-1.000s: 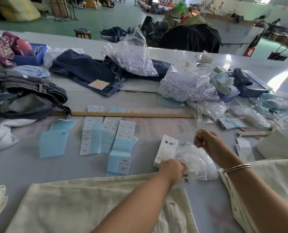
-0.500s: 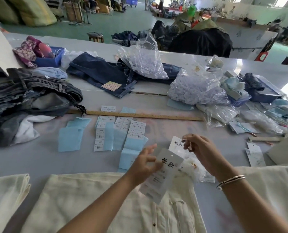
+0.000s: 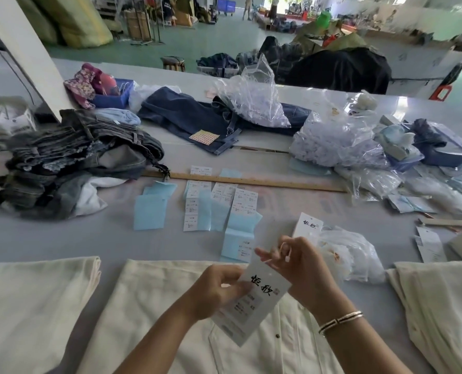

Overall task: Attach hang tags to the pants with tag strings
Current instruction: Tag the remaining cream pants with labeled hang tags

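Note:
Cream pants lie flat on the grey table right in front of me. Above them my left hand grips a white hang tag with black brush characters. My right hand pinches a thin white tag string just at the tag's top edge, near its punched hole. A stack of the same hang tags stands beside a clear bag of strings to the right.
More cream pants lie at the left and right. Blue and white size labels are spread mid-table, before a wooden ruler. A denim pile, dark jeans and plastic bags fill the far side.
My left hand lifted a hang tag off the stack and brought it over the pants. My right hand drew a string from the bag and moved to the tag's top.

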Available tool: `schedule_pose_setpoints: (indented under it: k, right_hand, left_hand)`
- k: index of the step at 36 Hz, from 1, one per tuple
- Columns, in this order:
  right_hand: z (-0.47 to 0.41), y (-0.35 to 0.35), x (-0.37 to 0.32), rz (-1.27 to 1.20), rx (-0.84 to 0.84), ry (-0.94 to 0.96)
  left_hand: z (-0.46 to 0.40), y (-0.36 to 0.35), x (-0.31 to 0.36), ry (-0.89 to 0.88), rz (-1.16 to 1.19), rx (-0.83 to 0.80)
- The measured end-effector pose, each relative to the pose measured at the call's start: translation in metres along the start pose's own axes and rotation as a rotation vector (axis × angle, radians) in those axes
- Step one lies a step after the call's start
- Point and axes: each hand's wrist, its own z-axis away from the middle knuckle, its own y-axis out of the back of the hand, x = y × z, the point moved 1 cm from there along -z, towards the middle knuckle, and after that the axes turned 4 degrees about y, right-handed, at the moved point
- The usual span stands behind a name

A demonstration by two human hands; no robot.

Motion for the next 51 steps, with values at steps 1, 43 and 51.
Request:
schedule_pose_setpoints:
  k: [1, 43, 51]
  right_hand:
    - [0.002, -0.002, 0.002, -0.039, 0.013, 0.001]
    - [0.062, -0.008, 0.058, 0.694, -0.056, 0.306]
    - [0.065, -0.005, 0.060, 0.696, -0.062, 0.302]
  left_hand:
    - [0.003, 0.002, 0.000, 0.009, 0.010, -0.008]
    - [0.035, 0.001, -0.011, -0.016, -0.103, 0.209]
    - [0.037, 0.002, -0.014, 0.008, -0.170, 0.192]
